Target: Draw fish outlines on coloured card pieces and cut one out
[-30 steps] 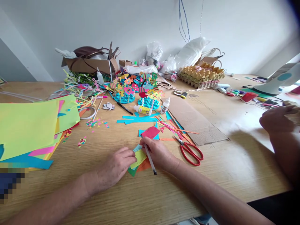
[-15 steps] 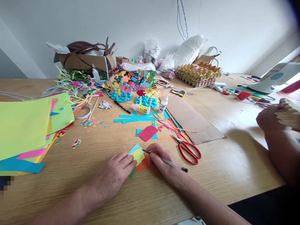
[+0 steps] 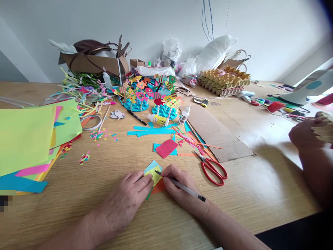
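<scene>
A pen (image 3: 186,189) with a clear barrel and a black end is pinched in my right hand (image 3: 178,185). Its tip rests on a small yellow paper piece (image 3: 157,176), where a thin drawn line shows. Light blue paper (image 3: 153,164), orange paper (image 3: 158,188) and a bit of green paper (image 3: 149,195) stick out around the yellow piece. My left hand (image 3: 132,189) lies over the left side of these papers, fingers stretched out and pressing them to the table; its thumb is mostly hidden. Red-handled scissors (image 3: 214,171) lie open to the right of my right hand.
Beyond my hands lie a red paper piece (image 3: 166,148), blue strips (image 3: 145,130), two glue bottles (image 3: 184,115) and flat cardboard (image 3: 218,133). Coloured sheets (image 3: 26,139) are stacked at left. Fish decorations (image 3: 135,104) stand behind. At right another person's hand (image 3: 303,133) holds egg-carton material.
The pen tip has moved left and slightly down, from the papers' right edge onto the yellow piece. My left hand stays on the papers. The view has shifted slightly.
</scene>
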`<state>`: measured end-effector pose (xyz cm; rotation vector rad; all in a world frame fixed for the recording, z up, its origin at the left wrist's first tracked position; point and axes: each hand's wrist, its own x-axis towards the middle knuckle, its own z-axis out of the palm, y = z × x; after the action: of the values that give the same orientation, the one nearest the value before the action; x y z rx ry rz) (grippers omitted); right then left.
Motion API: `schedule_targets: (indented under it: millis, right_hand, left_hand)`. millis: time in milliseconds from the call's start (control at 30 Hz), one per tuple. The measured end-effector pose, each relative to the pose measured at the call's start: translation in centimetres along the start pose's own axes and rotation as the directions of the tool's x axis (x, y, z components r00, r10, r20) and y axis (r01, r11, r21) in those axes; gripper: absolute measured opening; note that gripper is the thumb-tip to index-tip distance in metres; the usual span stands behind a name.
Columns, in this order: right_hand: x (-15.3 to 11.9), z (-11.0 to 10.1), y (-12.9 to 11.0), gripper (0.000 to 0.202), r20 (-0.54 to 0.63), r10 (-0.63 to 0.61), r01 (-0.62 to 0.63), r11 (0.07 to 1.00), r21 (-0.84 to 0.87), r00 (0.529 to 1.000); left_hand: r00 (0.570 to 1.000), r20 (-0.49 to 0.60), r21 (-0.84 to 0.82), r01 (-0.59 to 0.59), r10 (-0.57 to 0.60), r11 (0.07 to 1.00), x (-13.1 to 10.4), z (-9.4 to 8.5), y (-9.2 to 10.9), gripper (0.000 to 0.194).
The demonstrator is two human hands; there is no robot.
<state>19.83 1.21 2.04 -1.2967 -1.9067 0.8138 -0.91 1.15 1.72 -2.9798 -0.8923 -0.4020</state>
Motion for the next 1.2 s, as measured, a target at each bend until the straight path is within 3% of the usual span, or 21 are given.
schedule_targets:
  millis: [500, 1200]
  right_hand:
    - [0.08, 0.11, 0.10, 0.009, 0.029, -0.005, 0.005, 1.000, -0.004, 1.000]
    - [0.02, -0.58, -0.46, 0.013, 0.078, 0.032, -0.037, 0.998, 0.054, 0.996]
  left_hand:
    - [0.999, 0.041, 0.006, 0.008, -0.008, 1.000, 0.08, -0.27, 0.13, 0.035]
    - [1.000, 0.015, 0.002, -0.007, 0.007, 1.000, -0.09, -0.08, -0.09, 0.035]
